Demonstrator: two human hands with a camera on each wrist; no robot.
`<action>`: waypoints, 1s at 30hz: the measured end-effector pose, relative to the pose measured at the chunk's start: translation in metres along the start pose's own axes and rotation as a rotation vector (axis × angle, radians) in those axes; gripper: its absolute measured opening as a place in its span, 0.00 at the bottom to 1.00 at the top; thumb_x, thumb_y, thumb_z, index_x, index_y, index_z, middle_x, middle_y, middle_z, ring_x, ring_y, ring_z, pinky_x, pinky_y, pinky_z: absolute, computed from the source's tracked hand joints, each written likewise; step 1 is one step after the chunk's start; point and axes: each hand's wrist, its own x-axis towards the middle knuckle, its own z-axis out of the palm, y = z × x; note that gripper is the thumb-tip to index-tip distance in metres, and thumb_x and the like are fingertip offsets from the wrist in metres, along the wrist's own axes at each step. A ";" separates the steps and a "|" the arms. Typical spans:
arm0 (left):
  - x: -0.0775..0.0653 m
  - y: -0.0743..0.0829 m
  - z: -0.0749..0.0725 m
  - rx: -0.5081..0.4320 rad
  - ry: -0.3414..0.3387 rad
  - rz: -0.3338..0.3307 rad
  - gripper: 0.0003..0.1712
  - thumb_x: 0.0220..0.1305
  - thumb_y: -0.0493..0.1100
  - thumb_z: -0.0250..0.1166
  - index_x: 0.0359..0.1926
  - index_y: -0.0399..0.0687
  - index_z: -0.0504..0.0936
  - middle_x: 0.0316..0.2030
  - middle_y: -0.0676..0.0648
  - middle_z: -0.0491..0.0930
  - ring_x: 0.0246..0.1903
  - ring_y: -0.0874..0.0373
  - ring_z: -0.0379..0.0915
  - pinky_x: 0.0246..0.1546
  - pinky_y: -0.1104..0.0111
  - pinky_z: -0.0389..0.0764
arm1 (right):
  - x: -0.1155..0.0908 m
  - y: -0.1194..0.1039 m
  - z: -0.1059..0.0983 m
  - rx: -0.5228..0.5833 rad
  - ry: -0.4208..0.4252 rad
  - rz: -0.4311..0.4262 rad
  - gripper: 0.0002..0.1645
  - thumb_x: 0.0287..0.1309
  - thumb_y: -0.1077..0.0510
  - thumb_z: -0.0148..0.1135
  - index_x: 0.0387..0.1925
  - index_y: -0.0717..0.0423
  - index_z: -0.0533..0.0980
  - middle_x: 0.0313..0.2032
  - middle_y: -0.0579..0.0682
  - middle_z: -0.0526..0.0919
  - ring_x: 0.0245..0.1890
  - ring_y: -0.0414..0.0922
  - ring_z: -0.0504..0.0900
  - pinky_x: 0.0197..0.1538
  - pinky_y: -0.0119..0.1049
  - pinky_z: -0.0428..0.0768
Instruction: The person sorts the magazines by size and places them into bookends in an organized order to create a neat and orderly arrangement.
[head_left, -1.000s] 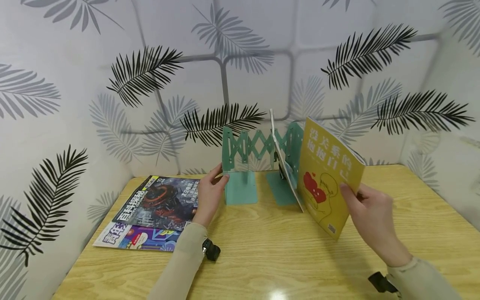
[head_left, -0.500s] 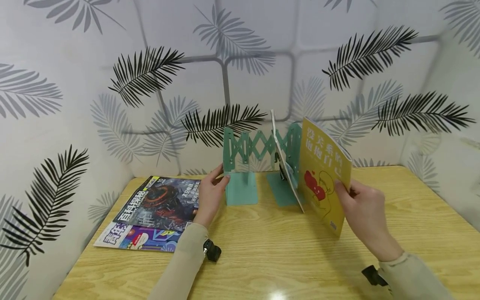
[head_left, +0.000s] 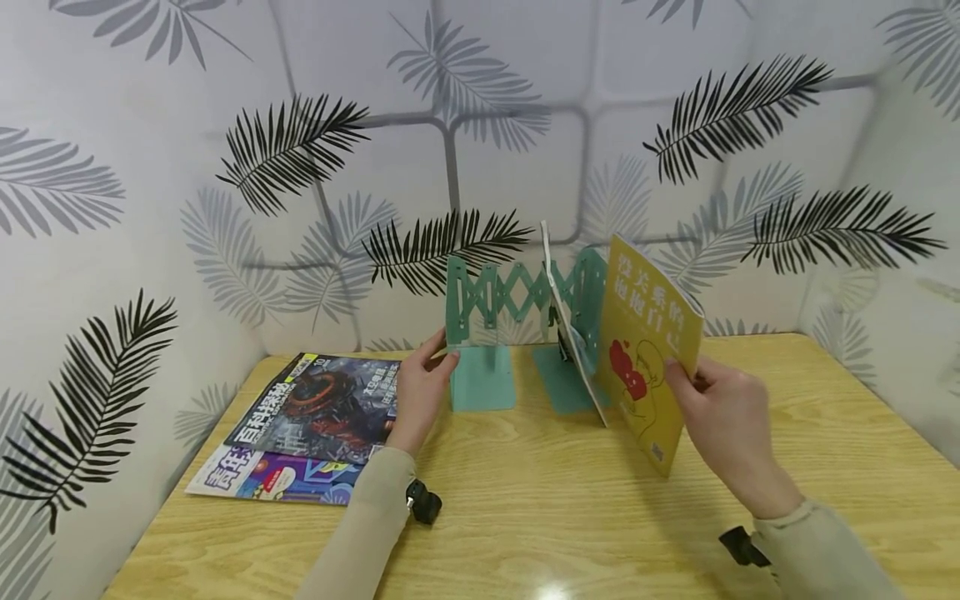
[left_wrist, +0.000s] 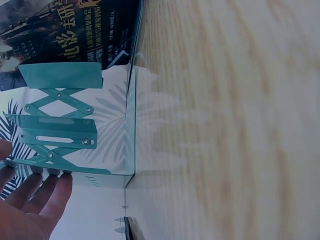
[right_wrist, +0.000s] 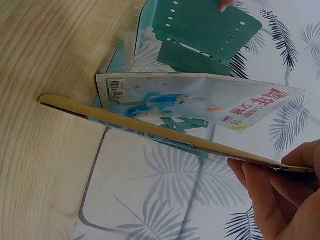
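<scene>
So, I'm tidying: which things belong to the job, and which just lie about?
In the job:
yellow book, in the right grip
green bookend, in the left grip
slim magazine, leaning in it

Lying about, perhaps waiting:
dark magazine
purple magazine, partly beneath it

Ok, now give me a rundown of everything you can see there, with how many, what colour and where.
Table: 1, yellowish wood grain, across the lower view
Walls: 3, pale with grey and black leaves, behind and either side of the table
Rack: 1, teal, at the table's back
Standing magazine: at least 1, one cover pale with blue, in the rack
Book: 1, yellow, right of the standing magazine
Upper magazine: 1, dark, flat at left
Lower magazine: 1, purple and white, partly under the upper magazine
Wrist cameras: 2, black, one per wrist
Sleeves: 2, beige, on the forearms
Left hand: 1, bare, gripping the rack's left end
Right hand: 1, bare, gripping the book
</scene>
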 end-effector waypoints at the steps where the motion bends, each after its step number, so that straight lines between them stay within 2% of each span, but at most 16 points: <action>1: -0.001 0.002 0.000 -0.002 -0.002 -0.003 0.27 0.71 0.43 0.61 0.69 0.54 0.71 0.62 0.44 0.74 0.57 0.48 0.74 0.53 0.52 0.78 | 0.000 0.000 0.001 0.002 -0.002 -0.001 0.12 0.61 0.62 0.64 0.23 0.62 0.85 0.13 0.51 0.79 0.08 0.36 0.63 0.11 0.28 0.56; 7: -0.016 0.031 -0.001 0.011 -0.010 -0.009 0.27 0.71 0.38 0.59 0.70 0.45 0.69 0.62 0.40 0.73 0.57 0.45 0.74 0.52 0.53 0.78 | 0.002 -0.001 0.008 -0.008 -0.011 -0.026 0.12 0.62 0.62 0.64 0.24 0.63 0.84 0.16 0.53 0.82 0.09 0.38 0.65 0.12 0.28 0.56; 10: -0.019 0.036 -0.001 0.019 -0.013 -0.005 0.28 0.72 0.39 0.59 0.70 0.44 0.69 0.62 0.40 0.73 0.57 0.45 0.74 0.52 0.53 0.78 | 0.003 -0.002 0.010 -0.015 -0.009 -0.038 0.11 0.62 0.61 0.65 0.27 0.65 0.85 0.18 0.55 0.83 0.11 0.37 0.68 0.12 0.27 0.56; 11: -0.018 0.036 -0.001 0.023 -0.013 -0.006 0.28 0.72 0.39 0.59 0.70 0.44 0.68 0.62 0.40 0.73 0.57 0.45 0.74 0.52 0.53 0.78 | 0.004 -0.002 0.010 -0.018 -0.006 -0.042 0.11 0.62 0.61 0.65 0.29 0.65 0.85 0.19 0.56 0.84 0.11 0.38 0.70 0.12 0.27 0.57; 18: 0.002 -0.004 0.000 0.006 0.003 -0.006 0.27 0.71 0.45 0.61 0.69 0.55 0.70 0.62 0.45 0.74 0.57 0.49 0.74 0.52 0.53 0.78 | 0.006 -0.002 0.015 -0.015 -0.013 -0.042 0.11 0.63 0.62 0.63 0.37 0.68 0.85 0.24 0.61 0.85 0.14 0.45 0.77 0.12 0.27 0.60; 23: 0.000 -0.005 0.001 -0.003 0.016 0.006 0.27 0.70 0.46 0.62 0.69 0.57 0.72 0.61 0.48 0.75 0.56 0.51 0.75 0.51 0.54 0.79 | 0.010 -0.001 0.020 -0.032 0.000 -0.053 0.11 0.63 0.63 0.62 0.35 0.68 0.86 0.20 0.58 0.84 0.12 0.42 0.72 0.12 0.28 0.58; 26: 0.000 -0.004 0.002 0.002 0.021 0.011 0.27 0.71 0.45 0.62 0.69 0.58 0.72 0.60 0.49 0.75 0.55 0.52 0.75 0.50 0.55 0.79 | 0.013 -0.001 0.023 -0.045 0.011 -0.063 0.11 0.63 0.63 0.61 0.29 0.66 0.84 0.14 0.53 0.80 0.10 0.40 0.66 0.12 0.30 0.56; 30: 0.001 -0.004 0.001 0.010 0.017 0.014 0.27 0.71 0.45 0.61 0.69 0.58 0.72 0.60 0.50 0.76 0.55 0.53 0.75 0.50 0.55 0.79 | 0.016 -0.001 0.029 -0.050 0.024 -0.074 0.12 0.62 0.64 0.61 0.25 0.65 0.82 0.12 0.51 0.76 0.10 0.40 0.64 0.12 0.31 0.54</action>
